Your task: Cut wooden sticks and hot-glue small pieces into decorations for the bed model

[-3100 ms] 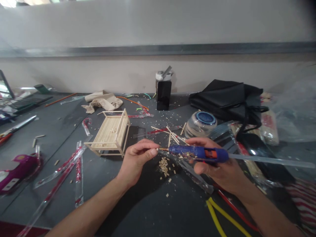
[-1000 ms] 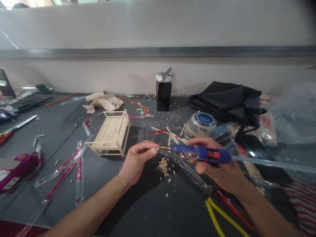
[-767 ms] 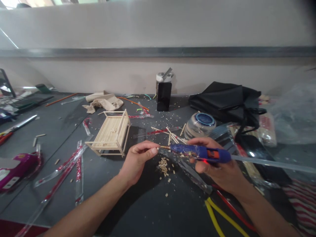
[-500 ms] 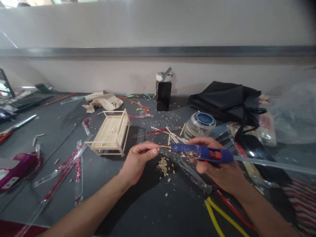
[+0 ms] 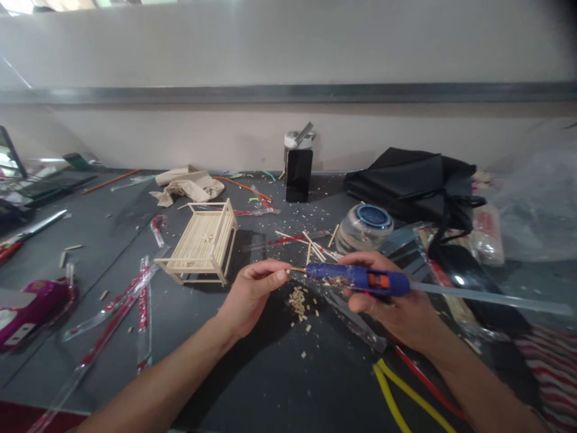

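Note:
My right hand point(image 5: 383, 294) is wrapped round a blue hot glue gun point(image 5: 336, 275), which lies on its side in the air with its nozzle to the left. A translucent glue stick point(image 5: 491, 297) juts from its back end. At the nozzle, my left hand point(image 5: 255, 291) has thumb and forefinger pinched on a small pale piece, barely visible at the fingertips. Below them is a little heap of cut wooden stick bits point(image 5: 298, 300). To the left of my left hand stands a small bed-like frame point(image 5: 201, 240) of pale wooden sticks, with some bits on its slats.
Behind the hands are loose sticks point(image 5: 315, 246), an upturned jar point(image 5: 367, 228) and a phone point(image 5: 299, 175) leaning on a bottle. Pliers with yellow handles point(image 5: 390, 391) lie front right. A black bag point(image 5: 406, 180) sits back right, red plastic wrappers point(image 5: 112, 325) and a purple tool point(image 5: 33, 313) left.
The glue gun and my right hand have shifted slightly left, bringing the nozzle closer to my left fingertips. My left hand has stayed nearly still.

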`<move>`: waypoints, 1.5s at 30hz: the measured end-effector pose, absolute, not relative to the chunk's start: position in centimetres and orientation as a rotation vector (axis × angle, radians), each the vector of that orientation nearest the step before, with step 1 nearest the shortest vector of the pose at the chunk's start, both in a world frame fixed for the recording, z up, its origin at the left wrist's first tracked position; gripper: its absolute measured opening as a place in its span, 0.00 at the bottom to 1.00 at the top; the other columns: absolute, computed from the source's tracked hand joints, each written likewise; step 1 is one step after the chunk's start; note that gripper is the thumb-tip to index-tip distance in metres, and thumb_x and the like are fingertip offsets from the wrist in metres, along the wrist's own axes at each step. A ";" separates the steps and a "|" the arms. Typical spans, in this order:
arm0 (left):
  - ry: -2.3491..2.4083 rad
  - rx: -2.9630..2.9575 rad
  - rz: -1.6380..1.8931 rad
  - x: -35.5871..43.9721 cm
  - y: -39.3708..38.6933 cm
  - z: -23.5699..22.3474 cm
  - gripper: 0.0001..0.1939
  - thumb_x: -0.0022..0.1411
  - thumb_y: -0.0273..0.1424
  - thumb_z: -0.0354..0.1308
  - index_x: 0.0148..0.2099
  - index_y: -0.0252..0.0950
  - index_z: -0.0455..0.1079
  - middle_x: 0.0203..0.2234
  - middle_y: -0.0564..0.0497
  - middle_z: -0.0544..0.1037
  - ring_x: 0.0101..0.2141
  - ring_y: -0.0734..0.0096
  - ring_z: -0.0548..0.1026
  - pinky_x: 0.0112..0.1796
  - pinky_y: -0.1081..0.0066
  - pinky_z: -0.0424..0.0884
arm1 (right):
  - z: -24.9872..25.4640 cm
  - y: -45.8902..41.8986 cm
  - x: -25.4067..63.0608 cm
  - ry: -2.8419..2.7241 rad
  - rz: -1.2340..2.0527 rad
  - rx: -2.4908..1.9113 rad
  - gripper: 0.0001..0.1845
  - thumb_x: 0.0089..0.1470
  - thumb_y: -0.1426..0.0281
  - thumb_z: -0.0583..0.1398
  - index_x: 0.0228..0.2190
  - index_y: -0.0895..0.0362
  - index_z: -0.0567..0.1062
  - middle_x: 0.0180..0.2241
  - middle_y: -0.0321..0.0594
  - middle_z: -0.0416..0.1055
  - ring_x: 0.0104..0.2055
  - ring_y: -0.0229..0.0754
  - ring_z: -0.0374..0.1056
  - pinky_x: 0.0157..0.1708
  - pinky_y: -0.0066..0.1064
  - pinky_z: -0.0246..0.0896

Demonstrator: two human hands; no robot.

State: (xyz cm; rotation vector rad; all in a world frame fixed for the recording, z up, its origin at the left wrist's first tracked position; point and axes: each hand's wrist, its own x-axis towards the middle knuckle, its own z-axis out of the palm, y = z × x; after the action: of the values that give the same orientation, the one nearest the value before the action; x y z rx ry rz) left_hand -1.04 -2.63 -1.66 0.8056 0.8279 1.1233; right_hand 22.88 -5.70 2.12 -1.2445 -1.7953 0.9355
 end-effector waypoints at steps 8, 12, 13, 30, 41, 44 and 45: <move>0.839 0.808 1.128 -1.0 -2.6 -1.6 0.10 0.43 0.34 0.73 0.31 0.39 0.80 0.25 0.53 0.78 0.29 0.74 0.68 0.38 0.70 0.62 | 2.3 -5.4 22.7 -1.853 0.844 -1.266 0.23 0.51 0.52 0.64 0.44 0.51 0.70 0.34 0.37 0.73 0.32 0.44 0.71 0.34 0.35 0.65; 0.829 0.810 1.117 -0.9 -2.6 -1.5 0.09 0.44 0.34 0.73 0.31 0.39 0.81 0.26 0.53 0.78 0.30 0.75 0.69 0.38 0.71 0.62 | 2.4 -5.6 22.6 -1.885 0.827 -1.253 0.22 0.52 0.52 0.63 0.44 0.50 0.70 0.38 0.39 0.73 0.36 0.46 0.72 0.36 0.35 0.66; 0.826 0.812 1.117 -0.9 -2.6 -1.6 0.09 0.44 0.34 0.73 0.31 0.39 0.81 0.26 0.53 0.78 0.30 0.75 0.69 0.39 0.71 0.62 | 2.5 -5.7 22.5 -1.891 0.796 -1.245 0.23 0.53 0.51 0.62 0.45 0.50 0.70 0.40 0.40 0.73 0.38 0.47 0.72 0.38 0.36 0.66; 0.814 0.704 1.200 -1.6 -2.0 -1.5 0.12 0.42 0.33 0.74 0.32 0.37 0.81 0.23 0.53 0.78 0.27 0.77 0.69 0.34 0.73 0.64 | 6.4 1.7 27.4 -2.202 -0.330 -1.556 0.31 0.61 0.59 0.54 0.60 0.61 0.60 0.47 0.57 0.70 0.50 0.62 0.66 0.49 0.54 0.61; 0.796 0.709 1.198 -1.7 -1.8 -1.5 0.12 0.43 0.33 0.73 0.33 0.38 0.81 0.23 0.54 0.77 0.27 0.78 0.69 0.33 0.74 0.64 | 6.4 2.7 28.9 -2.452 -0.156 -1.473 0.30 0.60 0.57 0.53 0.59 0.58 0.64 0.52 0.53 0.69 0.53 0.59 0.64 0.52 0.52 0.58; 0.798 0.702 1.190 -1.7 -1.9 -1.5 0.12 0.42 0.32 0.73 0.33 0.38 0.81 0.23 0.54 0.77 0.27 0.78 0.69 0.33 0.75 0.65 | 7.1 3.0 29.1 -2.392 0.013 -1.491 0.31 0.57 0.52 0.56 0.57 0.53 0.66 0.48 0.49 0.72 0.49 0.57 0.67 0.49 0.49 0.62; 0.796 0.700 1.187 -1.7 -1.9 -1.6 0.11 0.43 0.32 0.73 0.33 0.38 0.81 0.23 0.54 0.78 0.27 0.78 0.69 0.33 0.75 0.65 | 7.2 3.1 29.1 -2.363 0.042 -1.497 0.31 0.56 0.51 0.57 0.56 0.52 0.67 0.46 0.48 0.72 0.47 0.56 0.68 0.48 0.49 0.63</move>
State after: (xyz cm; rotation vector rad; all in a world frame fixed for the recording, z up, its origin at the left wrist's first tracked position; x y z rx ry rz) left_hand -1.68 -1.89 -1.60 0.7003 0.7959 1.1867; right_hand 29.14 3.15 7.23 -1.4972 -2.3626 0.0424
